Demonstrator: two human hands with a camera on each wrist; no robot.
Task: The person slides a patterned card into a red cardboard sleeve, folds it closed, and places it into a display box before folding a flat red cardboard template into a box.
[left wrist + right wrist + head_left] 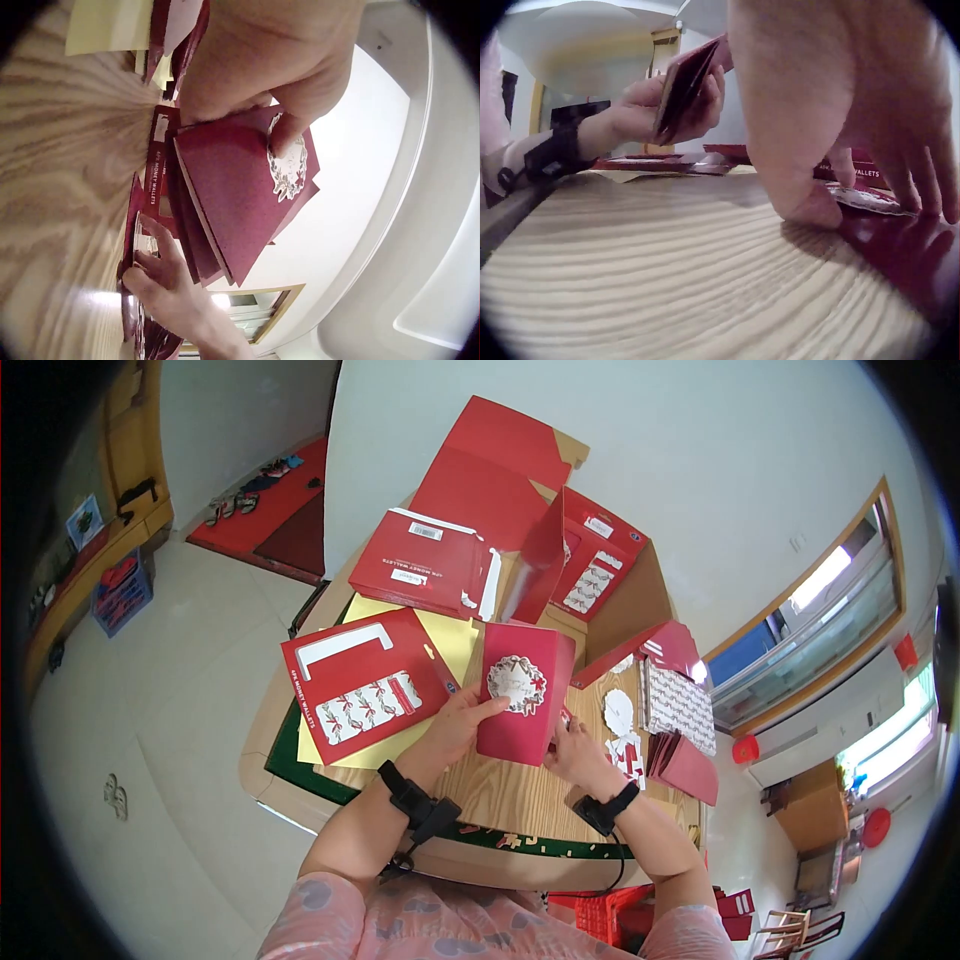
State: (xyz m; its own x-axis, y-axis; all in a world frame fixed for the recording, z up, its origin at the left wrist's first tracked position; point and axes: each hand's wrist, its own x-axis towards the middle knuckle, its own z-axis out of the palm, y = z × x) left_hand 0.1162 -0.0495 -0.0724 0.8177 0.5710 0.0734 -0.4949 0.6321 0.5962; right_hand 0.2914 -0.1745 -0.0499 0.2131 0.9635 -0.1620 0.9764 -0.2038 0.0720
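Several stacked dark red cards (500, 738) (225, 180) (676, 90) are gripped by my left hand (455, 732) (277, 67) (641, 112), fingers behind and thumb on the front. A round wreath label (517, 685) (289, 161) shows on the top card, under the thumb. My right hand (585, 758) (176, 289) (855, 97) is low at the table, its fingertips touching another dark red card (889, 247) that lies flat. That card has a wreath label (866, 199) between the thumb and the fingers. The left hand's cards partly cover it in the head view.
A red money wallets package (335, 690) lies on yellow sheets (455, 630) at the left. Behind stand red packages (420, 555) and an open cardboard box (640, 595). White cutouts (618, 710), patterned sheets (675, 705) and more red cards (690, 768) lie at the right.
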